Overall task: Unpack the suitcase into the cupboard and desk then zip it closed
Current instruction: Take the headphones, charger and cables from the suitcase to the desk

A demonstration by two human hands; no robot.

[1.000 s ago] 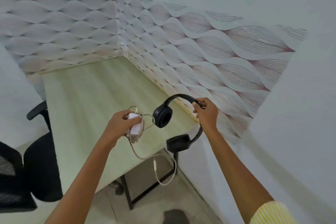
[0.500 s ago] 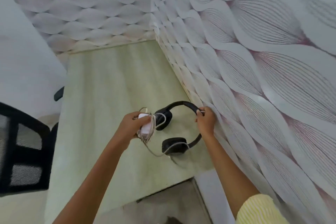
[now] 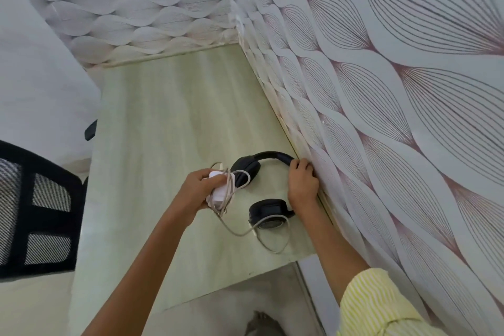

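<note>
headphones (image 3: 266, 211) are at the near right of the bench (image 3: 169, 123), tight against the patterned wall (image 3: 381, 117); near cup looks down on the surface, far cup I can't tell. right hand (image 3: 302, 185) has fingers curled round the headband at its wall side. left hand (image 3: 196, 191) is wrapped round the white charger (image 3: 218, 194), with its cable (image 3: 239, 234) coiled on the brick, just left of the far cup. loose tail of cable runs off the brick, crosses the rim of the near cup and loops onto the bench toward the near edge

handling, my read: headphones light, band stiff but springy, cups swivel and flop, pads soft, so the band is the right hold, not a cup. charger is a small dense brick, smooth plastic, likely slick; grip brick and coils together or the wrap unwinds. cable is limp, will drag and snag that cup if the charger moves off first. black mesh chair (image 3: 26, 215) at the left, well apart
</note>
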